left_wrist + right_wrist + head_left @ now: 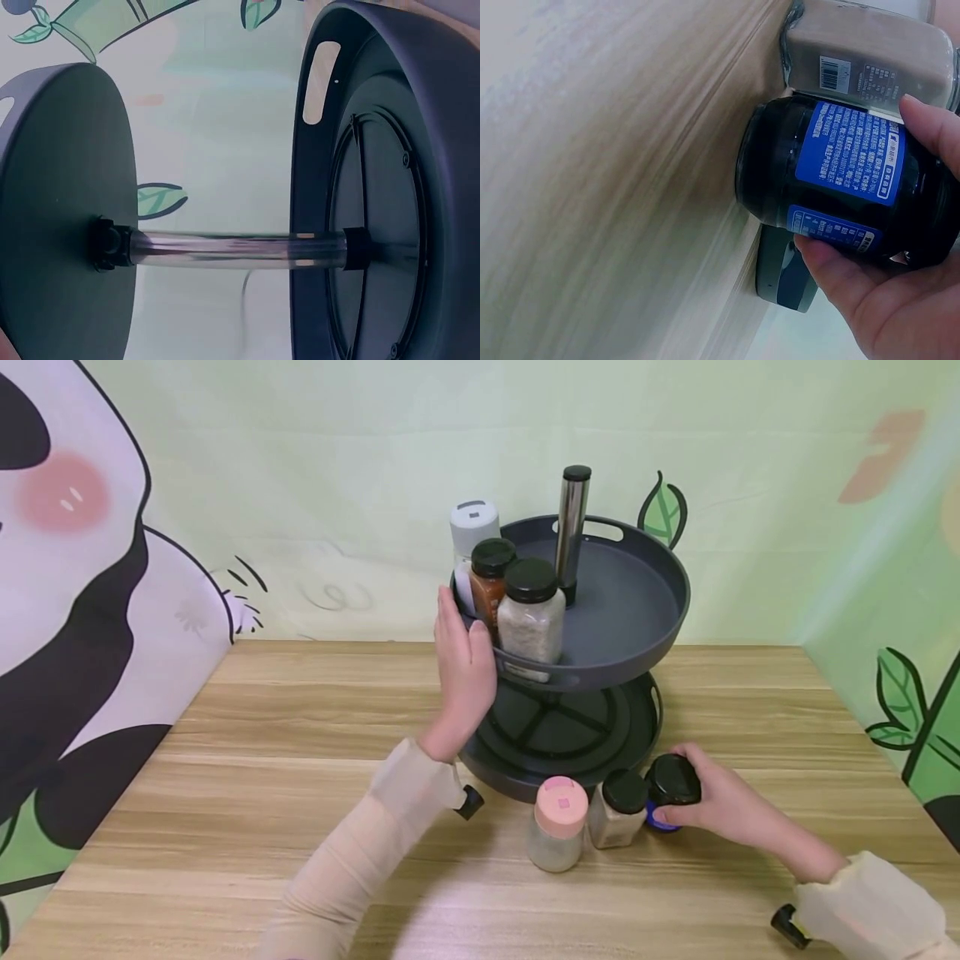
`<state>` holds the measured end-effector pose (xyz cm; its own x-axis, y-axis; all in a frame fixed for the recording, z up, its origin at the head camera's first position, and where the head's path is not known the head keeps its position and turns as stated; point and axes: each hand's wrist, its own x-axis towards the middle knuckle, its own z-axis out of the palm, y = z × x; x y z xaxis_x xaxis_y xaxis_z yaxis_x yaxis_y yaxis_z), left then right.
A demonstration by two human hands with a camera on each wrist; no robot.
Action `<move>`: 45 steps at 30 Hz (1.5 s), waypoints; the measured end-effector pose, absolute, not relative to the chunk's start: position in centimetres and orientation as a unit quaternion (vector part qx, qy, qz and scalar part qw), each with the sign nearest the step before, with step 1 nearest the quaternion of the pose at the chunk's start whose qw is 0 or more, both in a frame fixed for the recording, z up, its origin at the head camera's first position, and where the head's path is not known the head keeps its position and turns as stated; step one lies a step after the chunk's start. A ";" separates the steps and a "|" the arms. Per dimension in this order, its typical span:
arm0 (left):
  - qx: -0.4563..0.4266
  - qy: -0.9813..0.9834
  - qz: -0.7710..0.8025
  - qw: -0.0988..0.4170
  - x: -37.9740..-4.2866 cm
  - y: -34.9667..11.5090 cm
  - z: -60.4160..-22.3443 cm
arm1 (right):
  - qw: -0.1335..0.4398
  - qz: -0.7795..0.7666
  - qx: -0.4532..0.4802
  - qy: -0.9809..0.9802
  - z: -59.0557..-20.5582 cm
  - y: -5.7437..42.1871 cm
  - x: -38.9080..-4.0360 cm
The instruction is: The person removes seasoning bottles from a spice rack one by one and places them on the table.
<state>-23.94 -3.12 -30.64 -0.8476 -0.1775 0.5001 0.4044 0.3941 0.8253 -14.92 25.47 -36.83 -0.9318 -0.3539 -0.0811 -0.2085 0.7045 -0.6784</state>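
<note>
Jar (pixel 531 622), clear, white-filled, black-lidded, inside the round grey tray's (pixel 626 602) front-left edge; left grip (pixel 462 672) straight-fingered, right grip (pixel 708 797) holding black blue-labelled jar (pixel 776 157).

Two round dark-grey plastic trays (pixel 622 602) (pixel 517 783), two visible lengths of silver metal post (pixel 572 531) (pixel 240 249), four black-lidded jars (pixel 489 597) (pixel 531 628) (pixel 617 827) (pixel 673 779), one pink-lidded round jar (pixel 558 827), one white-lidded container (pixel 474 527), one wood-grain table (pixel 337 702)

Cream sleeves (pixel 352 853), puffy cuffs (pixel 412 779); black wrist pieces (pixel 469 802), apparently cameras.
</note>
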 end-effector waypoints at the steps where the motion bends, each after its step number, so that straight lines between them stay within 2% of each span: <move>1: -0.072 -0.791 -0.545 0.268 -23.9 -3.0 -30.7 | 0.104 -0.352 -0.152 0.918 -36.8 25.5 -14.9; 12: -0.071 -0.782 -0.541 0.302 -23.3 -2.2 -30.8 | 0.107 -0.349 -0.145 0.919 -36.7 25.4 -14.9; 32: -0.105 -0.778 -0.551 0.283 -23.4 -2.8 -30.8 | 0.100 -0.349 -0.144 0.921 -36.9 25.5 -14.9; 45: -0.128 -0.765 -0.560 0.293 -24.6 -3.7 -31.3 | 0.098 -0.346 -0.151 0.921 -37.0 25.7 -15.0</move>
